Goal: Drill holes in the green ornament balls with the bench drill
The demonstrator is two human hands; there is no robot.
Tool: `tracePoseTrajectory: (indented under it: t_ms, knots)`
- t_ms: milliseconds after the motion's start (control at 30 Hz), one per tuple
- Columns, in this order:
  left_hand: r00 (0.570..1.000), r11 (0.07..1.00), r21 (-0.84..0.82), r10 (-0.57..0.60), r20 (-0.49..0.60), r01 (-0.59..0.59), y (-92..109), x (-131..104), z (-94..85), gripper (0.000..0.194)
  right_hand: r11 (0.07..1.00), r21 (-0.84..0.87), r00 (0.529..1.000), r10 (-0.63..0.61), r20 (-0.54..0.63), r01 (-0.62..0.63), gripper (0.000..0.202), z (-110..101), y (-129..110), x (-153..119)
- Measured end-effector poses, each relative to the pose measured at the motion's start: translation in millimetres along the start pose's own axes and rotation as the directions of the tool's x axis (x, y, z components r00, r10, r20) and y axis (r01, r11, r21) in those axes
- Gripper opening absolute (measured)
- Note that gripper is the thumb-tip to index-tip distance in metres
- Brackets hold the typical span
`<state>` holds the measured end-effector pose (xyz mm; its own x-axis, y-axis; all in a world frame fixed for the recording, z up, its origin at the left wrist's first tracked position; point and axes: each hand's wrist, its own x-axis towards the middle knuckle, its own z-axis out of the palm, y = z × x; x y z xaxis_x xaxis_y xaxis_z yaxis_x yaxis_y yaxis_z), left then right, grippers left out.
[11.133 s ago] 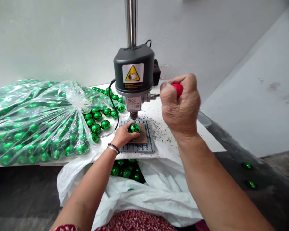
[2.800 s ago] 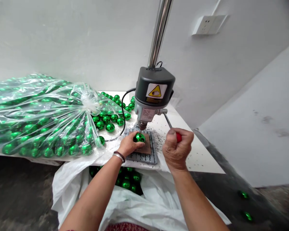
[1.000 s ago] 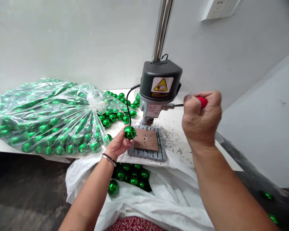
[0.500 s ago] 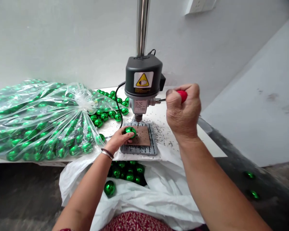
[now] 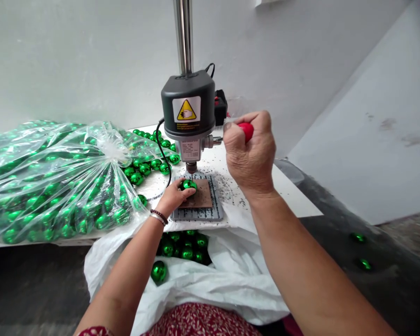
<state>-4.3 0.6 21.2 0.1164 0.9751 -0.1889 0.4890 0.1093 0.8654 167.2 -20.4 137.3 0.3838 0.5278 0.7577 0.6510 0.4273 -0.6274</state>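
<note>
My left hand (image 5: 175,196) grips a shiny green ball (image 5: 189,185) between thumb and fingers. It holds the ball over a brown board (image 5: 203,198) on the grey base plate (image 5: 215,212) of a small drill press (image 5: 188,105). The ball is directly beneath the chuck (image 5: 191,167); I cannot tell whether the bit touches it. Up at the right side of the machine, my right hand (image 5: 252,151) is wrapped around the red knob (image 5: 247,131) of the feed lever.
A tied clear bag (image 5: 114,147) of green balls covers the table's left, with loose balls (image 5: 145,169) beside it. Dark shavings litter the white table (image 5: 283,186). More balls (image 5: 187,252) lie in a white sack (image 5: 231,280) at my lap. Two balls (image 5: 365,264) rest on the floor.
My left hand has brought the green ball from beside the bit to beneath the chuck. My right hand stays on the red knob. The camera view has shifted a little.
</note>
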Motion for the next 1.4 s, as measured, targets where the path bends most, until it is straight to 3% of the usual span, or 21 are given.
tracePoseTrajectory:
  t_ms: [100,200,367,700,933,1400]
  knots:
    - [0.998,0.990,0.135,0.043,-0.044,-0.037,5.9,-2.0,1.0,0.062,0.999,-0.003,0.999,-0.033,-0.008,0.033,0.029,0.4,1.5,-0.9]
    - [0.996,0.978,0.194,0.081,-0.021,-0.076,10.9,-4.2,0.1,0.062,0.999,0.021,0.999,-0.042,-0.018,0.042,0.027,0.1,1.0,-0.7]
    - [0.992,0.978,0.165,0.121,0.024,-0.123,7.6,-2.9,0.2,0.057,0.999,0.038,1.000,-0.003,0.014,0.003,0.020,-3.0,-1.5,-0.9]
    - [0.992,0.978,0.170,0.124,-0.008,-0.121,-5.0,3.8,8.6,0.069,0.999,-0.050,1.000,-0.014,-0.002,0.014,0.018,-11.3,-1.6,-14.9]
    - [0.989,0.977,0.153,0.149,0.011,-0.148,-6.9,2.3,8.7,0.060,0.994,-0.107,1.000,-0.003,-0.023,0.001,0.016,-12.0,1.5,-21.3]
    - [0.988,0.974,0.178,0.149,-0.042,-0.139,-11.7,3.3,13.2,0.063,0.992,-0.067,0.986,-0.116,-0.121,0.108,0.017,-2.8,20.5,-50.6]
